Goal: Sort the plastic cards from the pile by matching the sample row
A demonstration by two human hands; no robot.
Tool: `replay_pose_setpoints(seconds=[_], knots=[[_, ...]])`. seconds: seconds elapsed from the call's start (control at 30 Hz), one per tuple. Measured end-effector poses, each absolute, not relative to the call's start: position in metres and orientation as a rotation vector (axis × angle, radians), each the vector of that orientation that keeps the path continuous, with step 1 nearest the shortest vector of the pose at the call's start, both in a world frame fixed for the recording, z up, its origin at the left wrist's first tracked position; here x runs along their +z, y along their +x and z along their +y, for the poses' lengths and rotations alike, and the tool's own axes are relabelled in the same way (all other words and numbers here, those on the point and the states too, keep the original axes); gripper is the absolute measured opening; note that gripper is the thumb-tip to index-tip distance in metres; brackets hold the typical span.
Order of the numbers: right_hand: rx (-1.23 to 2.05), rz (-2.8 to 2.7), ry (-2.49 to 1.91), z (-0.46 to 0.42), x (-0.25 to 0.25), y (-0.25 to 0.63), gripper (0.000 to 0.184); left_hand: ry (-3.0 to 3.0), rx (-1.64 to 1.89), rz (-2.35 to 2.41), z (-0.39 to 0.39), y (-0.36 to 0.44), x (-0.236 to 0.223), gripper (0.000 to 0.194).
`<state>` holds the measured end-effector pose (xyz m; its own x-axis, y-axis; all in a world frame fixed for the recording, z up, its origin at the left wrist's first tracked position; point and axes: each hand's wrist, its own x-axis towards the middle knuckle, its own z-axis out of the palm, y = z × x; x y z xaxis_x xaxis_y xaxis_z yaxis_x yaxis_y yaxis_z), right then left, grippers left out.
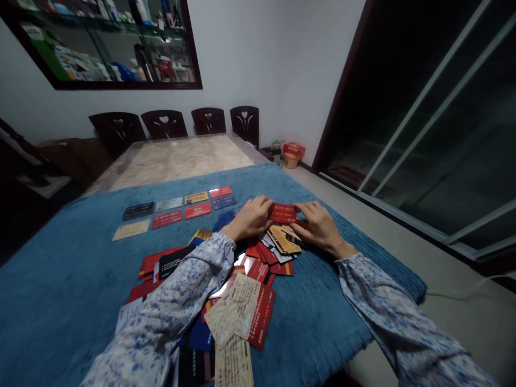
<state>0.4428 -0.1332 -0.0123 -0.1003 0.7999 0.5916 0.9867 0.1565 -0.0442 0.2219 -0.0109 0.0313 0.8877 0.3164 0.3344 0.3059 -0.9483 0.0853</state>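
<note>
A red card (283, 213) with pale print is held up between my two hands, over the right part of a loose pile. My left hand (250, 216) grips its left edge, and my right hand (320, 224) pinches its right edge. Just below lies a yellow-orange card (284, 239) on fanned red and white cards. Nearer to me, beige cards (242, 306) overlap a red card (262, 317). My left forearm covers part of the pile. Farther off, cards stand apart in two rows, among them a black stack (138, 210), an orange card (196, 198) and a blue card (224, 202).
A blue cloth (80, 252) covers the near part of the table, with bare marbled tabletop (181, 158) beyond. Several dark chairs (164, 124) line the far side. An orange bucket (291, 159) stands on the floor by the wall. Glass sliding doors (427, 123) are at right.
</note>
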Motion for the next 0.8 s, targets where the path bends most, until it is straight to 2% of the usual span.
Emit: replay_pose_setpoints(seconds=[0.4,0.8], knots=[[-0.391,-2.135,-1.747,-0.115,0.015,0.448,0.046,3.034,0.462,0.677,-0.010,0.219,0.040,0.037],[-0.257,-2.277,-1.686,-0.073,0.036,0.426,0.040,2.940,0.461,0.858,0.000,0.187,0.049,0.032]])
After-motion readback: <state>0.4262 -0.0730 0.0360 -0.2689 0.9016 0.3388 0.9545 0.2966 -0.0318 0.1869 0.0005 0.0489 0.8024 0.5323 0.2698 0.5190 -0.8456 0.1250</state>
